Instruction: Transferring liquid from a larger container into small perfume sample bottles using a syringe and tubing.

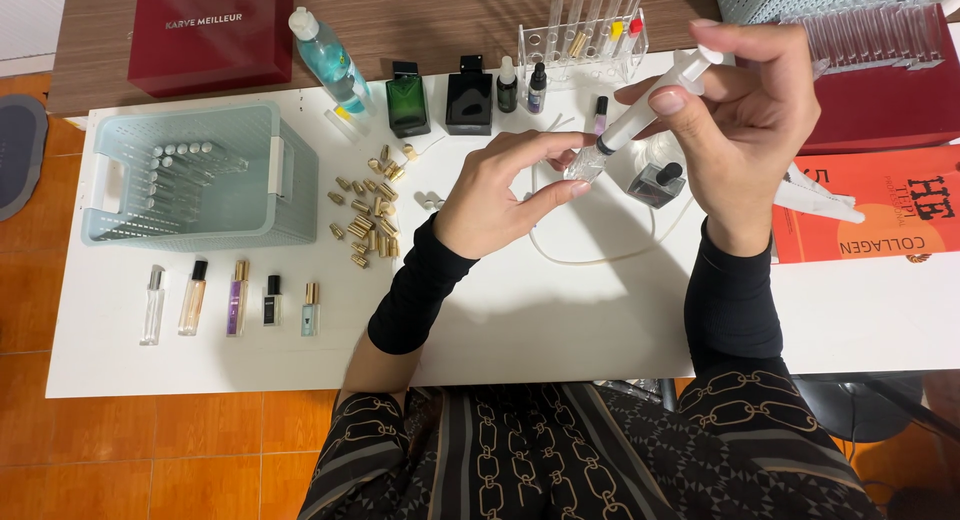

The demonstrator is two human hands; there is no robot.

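White table (pixel 560 320) fills the view, with orange floor tiles around it. On its near left, five small spray bottles (pixel 230 298) lie in a row. Above the middle, the left hand (pixel 500 195) pinches a small clear vial (pixel 588 160), and the right hand (pixel 745 120) grips a syringe (pixel 655 105) with its tip in the vial. Farther left are gold caps (pixel 368 212) and a pale basket (pixel 200 175); at the far edge stand a green bottle (pixel 408 100) and a black bottle (pixel 469 97).

Head-worn camera looking steeply down from close above the near edge of the white table (pixel 560 320), facing its far edge.
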